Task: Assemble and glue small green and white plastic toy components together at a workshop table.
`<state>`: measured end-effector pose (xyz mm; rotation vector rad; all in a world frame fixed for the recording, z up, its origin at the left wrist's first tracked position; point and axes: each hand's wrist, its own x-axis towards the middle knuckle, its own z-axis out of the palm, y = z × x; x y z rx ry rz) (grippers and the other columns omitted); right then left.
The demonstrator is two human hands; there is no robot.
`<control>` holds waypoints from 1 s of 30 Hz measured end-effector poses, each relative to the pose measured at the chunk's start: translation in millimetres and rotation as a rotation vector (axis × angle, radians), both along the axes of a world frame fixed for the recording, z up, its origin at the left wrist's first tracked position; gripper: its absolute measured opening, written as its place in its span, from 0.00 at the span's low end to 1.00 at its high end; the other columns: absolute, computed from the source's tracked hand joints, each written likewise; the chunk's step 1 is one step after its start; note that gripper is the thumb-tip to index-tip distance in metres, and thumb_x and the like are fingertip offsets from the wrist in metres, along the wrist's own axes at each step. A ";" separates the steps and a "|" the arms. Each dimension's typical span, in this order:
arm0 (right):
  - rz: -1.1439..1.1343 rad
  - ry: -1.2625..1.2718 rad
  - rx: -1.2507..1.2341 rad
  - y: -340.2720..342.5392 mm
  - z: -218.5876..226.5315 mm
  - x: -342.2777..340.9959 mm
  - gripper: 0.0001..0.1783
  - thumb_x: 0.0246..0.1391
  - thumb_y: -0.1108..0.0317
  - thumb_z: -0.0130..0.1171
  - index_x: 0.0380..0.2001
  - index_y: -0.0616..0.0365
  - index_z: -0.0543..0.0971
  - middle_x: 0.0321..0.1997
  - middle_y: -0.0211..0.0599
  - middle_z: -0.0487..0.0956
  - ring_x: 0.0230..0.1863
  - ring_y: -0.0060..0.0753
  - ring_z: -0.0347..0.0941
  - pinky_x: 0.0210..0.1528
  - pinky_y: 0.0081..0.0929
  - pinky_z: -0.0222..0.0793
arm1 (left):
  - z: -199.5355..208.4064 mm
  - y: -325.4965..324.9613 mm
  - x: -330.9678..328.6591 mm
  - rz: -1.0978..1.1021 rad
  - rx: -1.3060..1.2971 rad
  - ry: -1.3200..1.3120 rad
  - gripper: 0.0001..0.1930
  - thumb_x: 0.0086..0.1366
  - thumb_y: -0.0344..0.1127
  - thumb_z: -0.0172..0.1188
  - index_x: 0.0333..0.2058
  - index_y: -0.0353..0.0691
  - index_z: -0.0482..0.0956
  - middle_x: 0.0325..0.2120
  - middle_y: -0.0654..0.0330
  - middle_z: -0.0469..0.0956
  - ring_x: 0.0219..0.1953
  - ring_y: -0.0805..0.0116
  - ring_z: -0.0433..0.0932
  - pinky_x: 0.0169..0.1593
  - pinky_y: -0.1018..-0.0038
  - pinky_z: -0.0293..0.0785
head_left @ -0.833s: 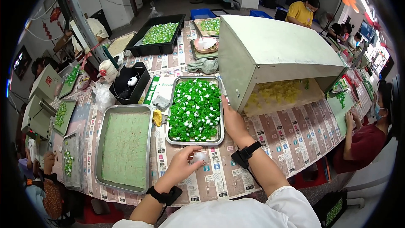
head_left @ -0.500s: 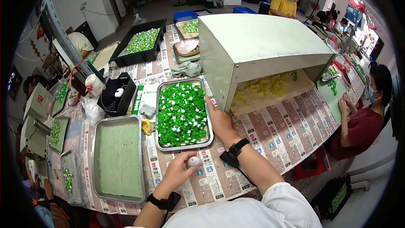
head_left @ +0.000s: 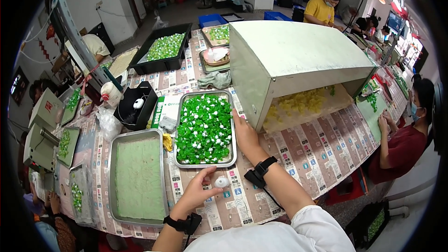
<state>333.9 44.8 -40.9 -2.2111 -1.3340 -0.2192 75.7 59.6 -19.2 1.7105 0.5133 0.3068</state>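
In front of me lies a metal tray heaped with small translucent green and white pieces. My right hand rests along the tray's right side, fingers stretched out against the rim. Below the tray's near edge is my left hand, its thumb and forefinger apart. A small white rounded object sits on the table cover just off those fingertips; whether the thumb still touches it I cannot tell. Left of the heaped tray stands a second metal tray with a bare green lining.
A pale box-shaped hood stands to the right, with yellow pieces inside. Farther back are a black bin of green pieces and a grey cloth. A black box stands left. A co-worker sits at right.
The white object has come out from between my left fingers and lies to their right. My right hand stays at the tray's side. The whole view has shifted slightly.
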 end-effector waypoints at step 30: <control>0.233 1.109 0.028 -117.5 59.1 -39.6 0.13 0.51 0.73 0.62 0.38 0.64 0.73 0.37 0.34 0.75 0.37 0.26 0.75 0.40 0.24 0.72 | 39.5 -27.6 -122.0 0.524 0.666 0.187 0.27 0.50 0.24 0.63 0.52 0.38 0.69 0.53 0.53 0.69 0.54 0.57 0.68 0.57 0.65 0.63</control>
